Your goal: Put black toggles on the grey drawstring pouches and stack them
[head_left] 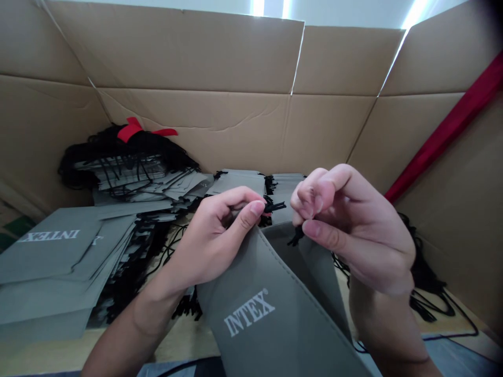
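Observation:
A grey drawstring bag with white INTEX lettering hangs tilted in front of me, its mouth partly open. My left hand is closed at the bag's upper left corner, thumb and forefinger pinching a black drawstring whose short ends stick out to the right. Across the opening, my right hand pinches another black drawstring end between thumb and fingertips, near the bag's far edge. Its frayed-looking tip points down and left. A small gap separates the two hands. The bag's lower part runs out of view.
Grey INTEX bags lie in a stack at the left, black cords along their edge. Behind them sits a heap of black cords with a red strip. Further bags lie at the back. Cardboard walls surround the table; loose black cord lies right.

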A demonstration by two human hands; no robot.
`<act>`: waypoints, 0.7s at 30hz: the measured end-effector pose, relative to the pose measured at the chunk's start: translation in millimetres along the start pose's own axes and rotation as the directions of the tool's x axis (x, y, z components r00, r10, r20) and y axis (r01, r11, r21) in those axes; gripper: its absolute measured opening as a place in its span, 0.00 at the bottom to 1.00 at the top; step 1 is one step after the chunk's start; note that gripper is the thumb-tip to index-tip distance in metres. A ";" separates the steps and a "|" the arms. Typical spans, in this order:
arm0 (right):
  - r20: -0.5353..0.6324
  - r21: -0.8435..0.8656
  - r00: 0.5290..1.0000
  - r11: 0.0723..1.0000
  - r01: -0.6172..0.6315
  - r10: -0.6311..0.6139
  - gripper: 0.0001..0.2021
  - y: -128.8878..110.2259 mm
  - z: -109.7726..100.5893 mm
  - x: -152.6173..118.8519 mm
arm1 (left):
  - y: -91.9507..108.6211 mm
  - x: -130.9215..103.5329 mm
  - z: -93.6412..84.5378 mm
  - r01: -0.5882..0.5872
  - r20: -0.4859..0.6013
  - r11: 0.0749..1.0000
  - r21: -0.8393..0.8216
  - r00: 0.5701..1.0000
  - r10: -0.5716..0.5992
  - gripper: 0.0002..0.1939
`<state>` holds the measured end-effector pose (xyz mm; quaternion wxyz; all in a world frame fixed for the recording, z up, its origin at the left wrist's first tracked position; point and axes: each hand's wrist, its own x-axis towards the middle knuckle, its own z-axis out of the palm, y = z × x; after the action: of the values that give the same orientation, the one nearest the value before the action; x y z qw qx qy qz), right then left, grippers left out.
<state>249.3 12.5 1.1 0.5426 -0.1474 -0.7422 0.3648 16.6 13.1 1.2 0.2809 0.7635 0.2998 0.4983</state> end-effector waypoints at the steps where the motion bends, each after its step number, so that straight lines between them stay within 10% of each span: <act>1: -0.015 -0.003 1.000 1.000 0.017 -0.017 0.11 0.8 0.5 0.5 | -0.2 -0.2 0.4 0.014 0.008 0.999 -0.038 1.000 -0.014 0.15; 21: -0.144 -0.140 0.987 0.989 0.053 -0.074 0.09 2.4 3.7 2.1 | 4.0 -1.6 0.7 0.005 -0.031 0.999 -0.042 0.999 -0.006 0.18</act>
<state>244.7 14.0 0.4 0.5964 -0.1870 -0.7272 0.2837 17.3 9.1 2.9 0.2934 0.7486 0.2958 0.5157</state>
